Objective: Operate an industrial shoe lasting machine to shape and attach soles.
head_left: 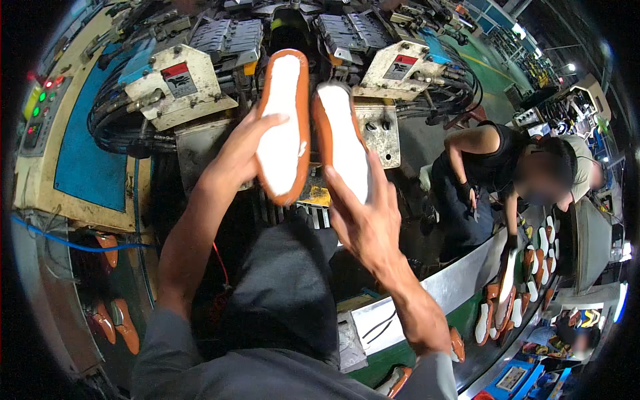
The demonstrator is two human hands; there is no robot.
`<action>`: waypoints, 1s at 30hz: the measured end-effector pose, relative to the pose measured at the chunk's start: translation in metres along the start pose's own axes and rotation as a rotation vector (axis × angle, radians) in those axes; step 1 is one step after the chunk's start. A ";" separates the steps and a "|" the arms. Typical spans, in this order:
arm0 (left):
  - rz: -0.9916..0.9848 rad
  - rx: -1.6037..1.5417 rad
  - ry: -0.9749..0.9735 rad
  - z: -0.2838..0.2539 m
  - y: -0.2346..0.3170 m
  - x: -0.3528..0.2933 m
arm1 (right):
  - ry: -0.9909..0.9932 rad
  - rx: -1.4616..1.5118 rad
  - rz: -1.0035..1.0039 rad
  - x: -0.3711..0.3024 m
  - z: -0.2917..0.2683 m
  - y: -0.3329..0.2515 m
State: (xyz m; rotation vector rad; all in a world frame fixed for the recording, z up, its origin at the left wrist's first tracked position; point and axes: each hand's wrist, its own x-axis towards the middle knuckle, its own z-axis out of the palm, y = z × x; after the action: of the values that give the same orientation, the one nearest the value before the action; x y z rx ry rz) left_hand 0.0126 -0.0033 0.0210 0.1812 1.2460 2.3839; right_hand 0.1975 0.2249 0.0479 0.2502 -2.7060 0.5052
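Observation:
My left hand (pixel 241 148) is closed around the side of a brown-orange shoe upper (pixel 283 143), its thumb lying across the white sole side. The upper stands nearly upright in the picture with that white underside facing me. Close to its right, a second brown-orange shoe upper (pixel 339 120) also shows a white underside, with a dark rim at its far end. The fingers of my right hand (pixel 370 223) grip its near end. A narrow gap separates the two uppers. Both are held up in front of a machine (pixel 197 87).
A control panel (pixel 41 113) with lit buttons stands at the left. Loose brown uppers (pixel 124 327) lie below it. To the right, a co-worker (pixel 480 180) leans over a conveyor (pixel 433 293) carrying several uppers. Black hoses (pixel 107 127) curve beside the machine.

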 end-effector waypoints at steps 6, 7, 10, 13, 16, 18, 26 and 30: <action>-0.066 -0.210 -0.113 -0.039 -0.009 -0.163 | 0.057 0.033 -0.051 0.086 0.071 -0.001; -0.063 -0.214 -0.103 -0.041 -0.018 -0.184 | 0.066 0.030 -0.039 0.091 0.082 -0.002; -0.128 -0.279 0.172 -0.052 -0.041 -0.231 | 0.040 0.037 0.003 0.107 0.098 -0.011; -0.156 -0.441 0.180 -0.083 -0.065 -0.246 | 0.020 0.029 0.000 0.108 0.109 -0.012; -0.253 -0.460 0.214 -0.090 -0.074 -0.258 | 0.101 0.005 -0.082 0.103 0.116 -0.005; -0.298 -0.417 0.270 -0.093 -0.086 -0.275 | 0.161 0.098 -0.093 0.086 0.121 -0.001; -0.543 -0.168 0.541 -0.078 -0.108 -0.301 | -0.033 0.715 0.374 0.017 0.270 0.065; -0.581 -0.154 0.605 -0.075 -0.112 -0.310 | 0.022 1.057 0.541 0.012 0.265 0.050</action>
State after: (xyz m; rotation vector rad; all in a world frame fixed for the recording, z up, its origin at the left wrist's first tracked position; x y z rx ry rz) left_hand 0.3020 -0.1407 -0.0862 -0.8864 1.1298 2.0428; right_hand 0.0871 0.1694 -0.1925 -0.2398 -2.1841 2.0282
